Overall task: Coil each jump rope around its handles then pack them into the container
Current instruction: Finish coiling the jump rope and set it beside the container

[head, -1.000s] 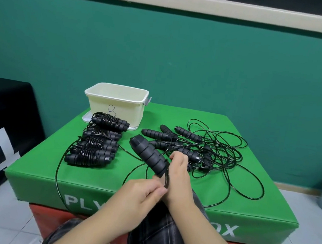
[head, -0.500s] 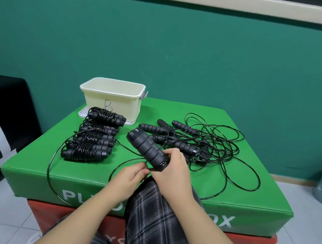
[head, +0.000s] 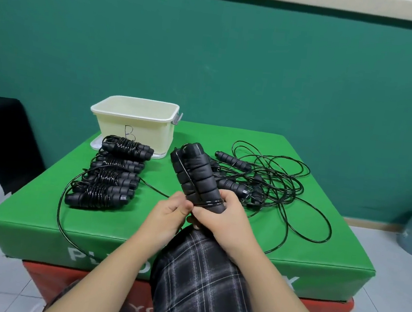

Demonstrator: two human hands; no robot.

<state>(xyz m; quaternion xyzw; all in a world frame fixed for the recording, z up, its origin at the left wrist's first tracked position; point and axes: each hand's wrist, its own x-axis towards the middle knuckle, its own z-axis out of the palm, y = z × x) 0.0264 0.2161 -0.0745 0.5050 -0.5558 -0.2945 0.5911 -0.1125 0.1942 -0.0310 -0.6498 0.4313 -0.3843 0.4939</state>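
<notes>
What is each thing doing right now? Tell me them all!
Held handles: paired, rope just started coiling.
Left hand: pinches the rope.
Right hand: grips the handles.
Coiled ropes: wound, lying beside the container.
Loose ropes: tangled.
Container: open.

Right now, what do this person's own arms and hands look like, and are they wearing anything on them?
Both forearms are bare: no sleeves reach into view. The left hand and right hand wear no gloves, and no rings, watch or wristband show. Nails are short and unpainted. The only clothing visible is dark plaid trousers with pale check lines.
</notes>
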